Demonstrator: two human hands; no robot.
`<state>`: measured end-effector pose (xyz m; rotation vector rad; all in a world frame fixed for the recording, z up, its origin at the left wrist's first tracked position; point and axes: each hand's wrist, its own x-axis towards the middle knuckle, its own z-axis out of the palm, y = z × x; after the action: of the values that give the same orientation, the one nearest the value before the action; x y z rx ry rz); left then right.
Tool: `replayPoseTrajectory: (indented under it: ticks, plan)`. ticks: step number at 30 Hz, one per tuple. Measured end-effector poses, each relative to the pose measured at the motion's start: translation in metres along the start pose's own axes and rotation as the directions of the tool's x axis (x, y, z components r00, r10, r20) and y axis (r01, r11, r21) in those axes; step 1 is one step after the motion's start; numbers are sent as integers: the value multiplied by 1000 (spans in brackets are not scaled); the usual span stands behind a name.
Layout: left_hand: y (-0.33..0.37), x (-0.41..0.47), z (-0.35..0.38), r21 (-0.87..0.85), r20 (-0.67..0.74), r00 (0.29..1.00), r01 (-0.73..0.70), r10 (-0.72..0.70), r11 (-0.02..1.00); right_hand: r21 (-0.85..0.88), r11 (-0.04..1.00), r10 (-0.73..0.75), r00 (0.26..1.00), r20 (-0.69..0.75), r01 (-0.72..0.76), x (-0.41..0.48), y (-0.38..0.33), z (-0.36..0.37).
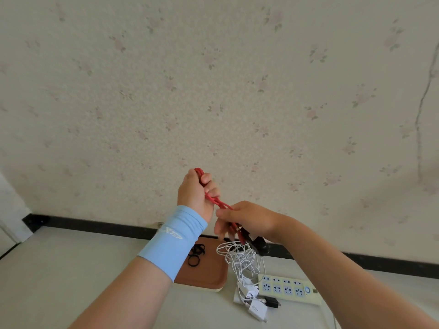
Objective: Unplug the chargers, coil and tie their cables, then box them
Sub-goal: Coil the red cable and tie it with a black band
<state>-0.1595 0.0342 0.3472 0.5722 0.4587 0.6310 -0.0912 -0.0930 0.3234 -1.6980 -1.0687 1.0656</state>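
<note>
**First voice:** Where is the red cable (pixel 214 200) that we are handling?

**Second voice:** We hold it up in the air, in front of the flowered wallpaper (pixel 213 91) and above the table. It is gathered into several strands. Our left hand (pixel 193 195) has its fingers curled round the upper part of the bundle. Our right hand (pixel 249 220) pinches the strands just below, thumb against fingers.

**First voice:** And the cable's end?

**Second voice:** A dark plug (pixel 260 246) hangs just under our right hand. We cannot tell its exact shape.

**First voice:** What lies beneath our hands?

**Second voice:** On the pale table (pixel 71 269), a tangle of white cables (pixel 240 257) lies directly below. To its left is a brown tray (pixel 209 274) holding black hair ties (pixel 196 255). To its right lies a cream power strip (pixel 287 287). Nearer to us lie a white charger marked 90W (pixel 256 311) and, just beside it, a small black charger (pixel 272 301).

**First voice:** Anything on our arms?

**Second voice:** A light blue sleeve (pixel 175 241) covers our left wrist.
</note>
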Motion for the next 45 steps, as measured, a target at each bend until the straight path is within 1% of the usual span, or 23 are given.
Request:
replayPoseTrajectory:
  ticks: [3,5,8,12,14,16,17,18,19,20,21,22,24,25,26,28,30,33,36,37,40,42,45]
  plan:
    - [-9,-9,3,304,69,988,-151,137,941,92,996,-34,990,139,21,-5,2,-5]
    - [-15,-15,3,406,145,976,-211,165,889,213,977,-47,982,180,8,-4,2,-6]
    - [-21,-18,5,552,242,949,-305,201,776,295,955,-14,994,112,-20,-2,1,-4]
    - [-20,-19,5,581,308,925,-367,221,726,238,971,8,998,-67,8,0,4,-10]
    - [-16,-18,2,560,346,910,-395,227,728,269,963,12,997,-74,8,-2,3,-14]
    - [-10,-19,0,567,388,912,-351,135,745,279,960,36,998,-55,-19,-2,3,-18]
    - [-8,-16,-4,625,399,912,-350,101,698,262,964,58,997,-50,-43,-2,4,-19]
    - [-4,-13,-8,730,402,909,-391,110,560,228,971,83,995,-54,-69,-2,5,-21]
    - [1,-8,-15,832,423,892,-451,158,322,184,978,113,991,-68,-99,-1,7,-22]
    - [6,-5,-21,874,471,859,-486,202,28,123,983,145,985,-91,-134,-1,8,-24]
    - [9,-3,-26,827,557,808,-519,192,-216,40,984,175,977,-119,-172,0,10,-25]
    - [11,-6,-27,731,649,753,-578,108,-364,-60,977,196,970,-141,-206,0,12,-25]
    - [8,-17,-21,514,737,657,-699,-161,-498,-217,947,211,967,-140,-238,2,15,-23]
    - [2,-22,-18,433,714,640,-722,-283,-540,-246,942,202,972,-123,-227,3,16,-21]
    - [-5,-25,-16,400,654,658,-720,-374,-567,-242,948,186,977,-101,-205,3,16,-20]
    - [-14,-21,-18,508,486,763,-643,-426,-573,-206,964,155,985,-74,-167,2,13,-20]
    - [-14,-18,-17,664,366,848,-526,-383,-532,-196,969,132,987,-92,-148,0,10,-22]
    - [-6,-16,-10,725,278,882,-453,-381,-518,-125,983,119,988,-102,-131,0,7,-24]
    - [4,-13,-10,774,244,893,-414,-379,-478,-42,993,114,994,4,-113,-4,6,-30]
    - [8,-12,-13,811,222,894,-391,-390,-434,-55,992,113,993,30,-112,-6,5,-32]
    - [16,-8,-26,933,190,871,-304,-452,-194,-259,959,111,993,-38,-117,-7,2,-31]
    - [18,-6,-33,958,235,867,-283,-439,-46,-304,945,99,991,-85,-121,-4,2,-28]
    - [18,-4,-38,938,263,891,-147,-371,313,-291,952,58,988,-140,-97,-1,2,-22]
